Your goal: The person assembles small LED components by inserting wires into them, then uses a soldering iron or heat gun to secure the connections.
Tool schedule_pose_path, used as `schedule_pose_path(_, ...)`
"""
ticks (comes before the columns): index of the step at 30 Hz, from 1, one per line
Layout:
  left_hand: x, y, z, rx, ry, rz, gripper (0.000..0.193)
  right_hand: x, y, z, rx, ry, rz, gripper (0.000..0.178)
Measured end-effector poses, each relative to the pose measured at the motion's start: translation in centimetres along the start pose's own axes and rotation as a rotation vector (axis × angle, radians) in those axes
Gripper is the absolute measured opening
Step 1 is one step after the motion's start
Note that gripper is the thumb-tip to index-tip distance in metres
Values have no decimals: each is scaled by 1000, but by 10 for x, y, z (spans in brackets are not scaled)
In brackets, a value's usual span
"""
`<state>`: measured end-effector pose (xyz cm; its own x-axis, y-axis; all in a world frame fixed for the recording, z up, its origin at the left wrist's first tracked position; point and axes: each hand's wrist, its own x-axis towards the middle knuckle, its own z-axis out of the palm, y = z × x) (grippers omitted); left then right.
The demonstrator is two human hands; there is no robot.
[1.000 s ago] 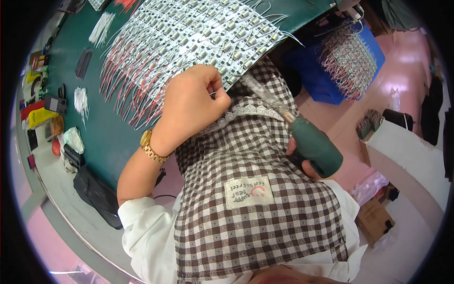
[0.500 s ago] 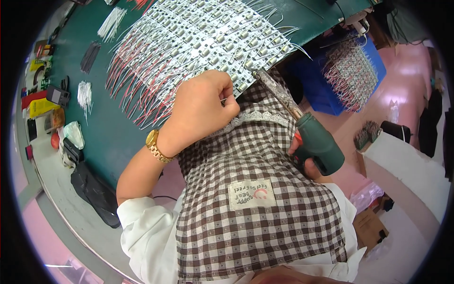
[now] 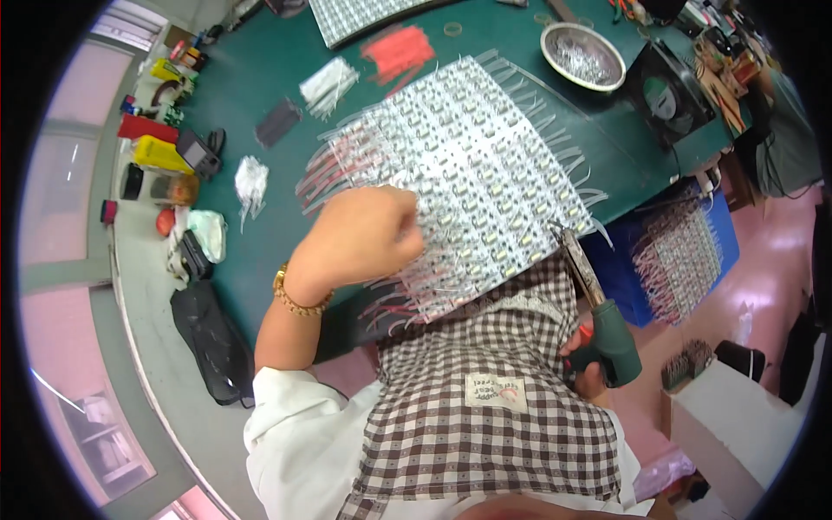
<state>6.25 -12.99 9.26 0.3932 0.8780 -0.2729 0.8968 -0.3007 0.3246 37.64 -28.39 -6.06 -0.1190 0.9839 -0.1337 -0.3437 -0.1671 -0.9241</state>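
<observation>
The left hand [image 3: 360, 238], fingers curled, I cannot tell if pinching, has moved over the left side of the circuit boards [image 3: 494, 173] on the table [image 3: 598, 143], apart from the soldering tool [image 3: 617, 347] gripped by the right hand's [image 3: 594, 381] fingers, so soldering seems paused.

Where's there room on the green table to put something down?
Between the circuit-board panel, the round bowl and the black boxy device; also between the white wires and the black bag, left of the left hand. The panel crowds the middle.
</observation>
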Motion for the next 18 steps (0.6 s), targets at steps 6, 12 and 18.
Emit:
schedule_pose_path(6, 95, -86, -4, 114, 496, -204, 11, 58, -1, -15, -76, -143, -27, 63)
schedule_pose_path(12, 179, -125, -8, 606, 559, -228, 10, 76, -26, -6, -27, -196, -65, 54)
schedule_pose_path(18, 185, -128, -6, 848, 580, -142, 11, 82, -12, -11, -35, -139, -90, 67)
